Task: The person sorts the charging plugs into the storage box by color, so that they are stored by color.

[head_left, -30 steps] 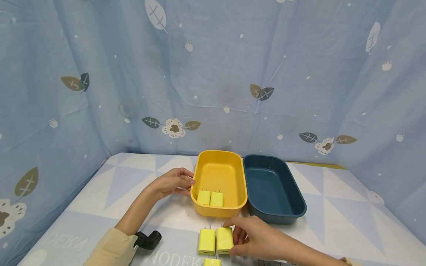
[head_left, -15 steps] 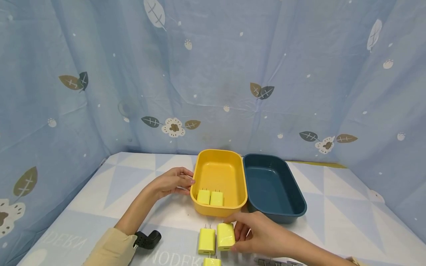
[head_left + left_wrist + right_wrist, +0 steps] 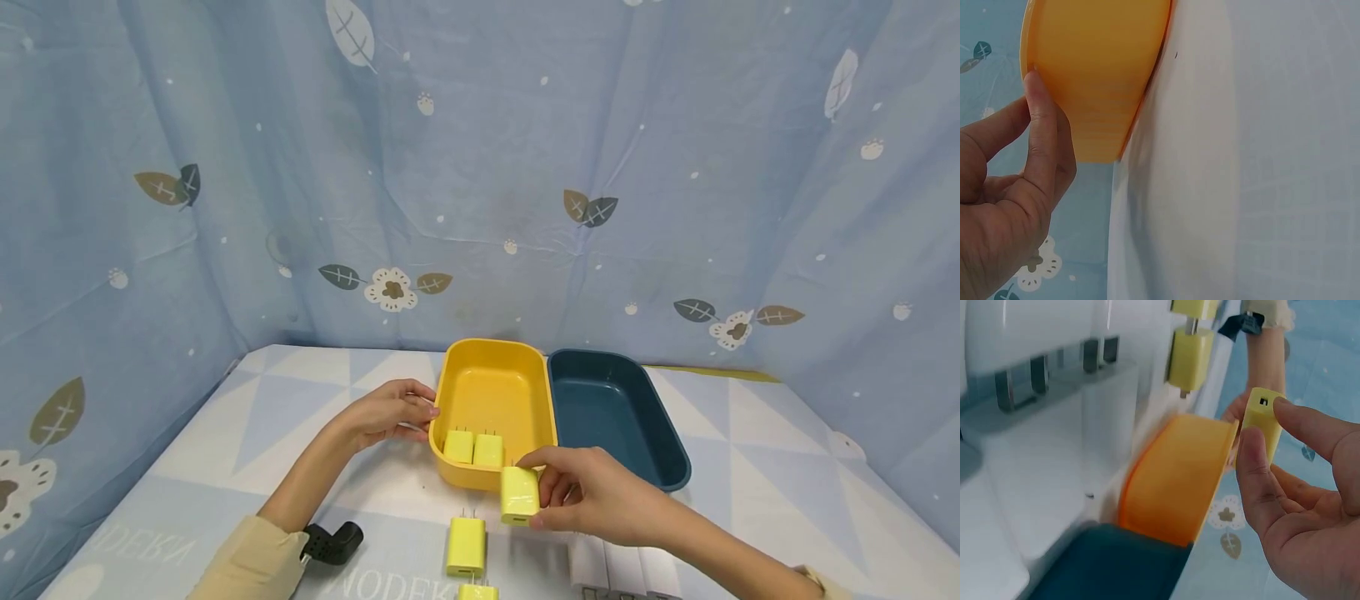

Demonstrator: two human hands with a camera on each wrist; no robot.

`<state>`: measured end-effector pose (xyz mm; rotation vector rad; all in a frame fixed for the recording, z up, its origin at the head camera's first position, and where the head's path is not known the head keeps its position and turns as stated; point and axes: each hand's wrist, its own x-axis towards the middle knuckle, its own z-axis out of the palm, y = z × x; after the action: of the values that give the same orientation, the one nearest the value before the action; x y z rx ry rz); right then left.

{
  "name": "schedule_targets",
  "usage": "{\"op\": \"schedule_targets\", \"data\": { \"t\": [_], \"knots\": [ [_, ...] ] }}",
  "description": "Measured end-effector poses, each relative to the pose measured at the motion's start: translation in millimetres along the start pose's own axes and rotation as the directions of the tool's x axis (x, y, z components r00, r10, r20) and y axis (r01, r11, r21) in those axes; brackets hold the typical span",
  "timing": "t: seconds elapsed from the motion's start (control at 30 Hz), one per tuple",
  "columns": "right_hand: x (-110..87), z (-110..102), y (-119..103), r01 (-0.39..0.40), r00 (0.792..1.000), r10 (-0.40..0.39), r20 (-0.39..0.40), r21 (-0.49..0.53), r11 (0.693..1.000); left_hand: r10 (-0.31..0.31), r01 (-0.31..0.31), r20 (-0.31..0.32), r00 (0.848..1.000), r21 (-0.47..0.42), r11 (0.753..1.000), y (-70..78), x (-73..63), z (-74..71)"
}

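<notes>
My right hand point(image 3: 607, 500) pinches a yellow charger plug point(image 3: 519, 496) between thumb and fingers, raised just in front of the yellow bin point(image 3: 495, 477). In the right wrist view, a port shows on the end of that charger plug point(image 3: 1263, 412) facing the camera. My left hand point(image 3: 390, 414) holds the bin's left rim; in the left wrist view its fingertips point(image 3: 1036, 90) meet the bin's edge. Two yellow charger plugs point(image 3: 474, 448) stand inside the bin, prongs up, at its near left. Another yellow charger plug point(image 3: 467, 546) lies on the table before the bin.
A dark blue bin point(image 3: 611, 417) stands against the yellow one's right side. Several white charger plugs point(image 3: 609, 567) lie below my right hand. One more yellow charger plug point(image 3: 477, 592) shows at the bottom edge. A black device point(image 3: 333, 542) is at my left wrist.
My right hand has lifted the yellow charger plug off the table and carried it up and forward to the bin's near edge. White charger plugs are now uncovered. The left hand stays put.
</notes>
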<state>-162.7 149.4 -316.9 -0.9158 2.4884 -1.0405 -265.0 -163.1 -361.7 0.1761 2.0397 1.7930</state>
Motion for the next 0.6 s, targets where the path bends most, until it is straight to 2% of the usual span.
{"op": "schedule_targets", "data": {
  "t": [0.37,0.6],
  "knots": [
    [8.6,-16.8,8.9,0.033,0.997,-0.036,-0.068,-0.056,0.998,0.006,-0.006,-0.007,1.0,0.008,1.0,-0.3,0.0,0.1],
    [16.6,-23.5,19.2,0.044,0.993,-0.049,-0.106,-0.047,0.998,-0.002,0.002,-0.014,1.0,0.012,1.0,0.0,-0.3,0.5]
  ]
}}
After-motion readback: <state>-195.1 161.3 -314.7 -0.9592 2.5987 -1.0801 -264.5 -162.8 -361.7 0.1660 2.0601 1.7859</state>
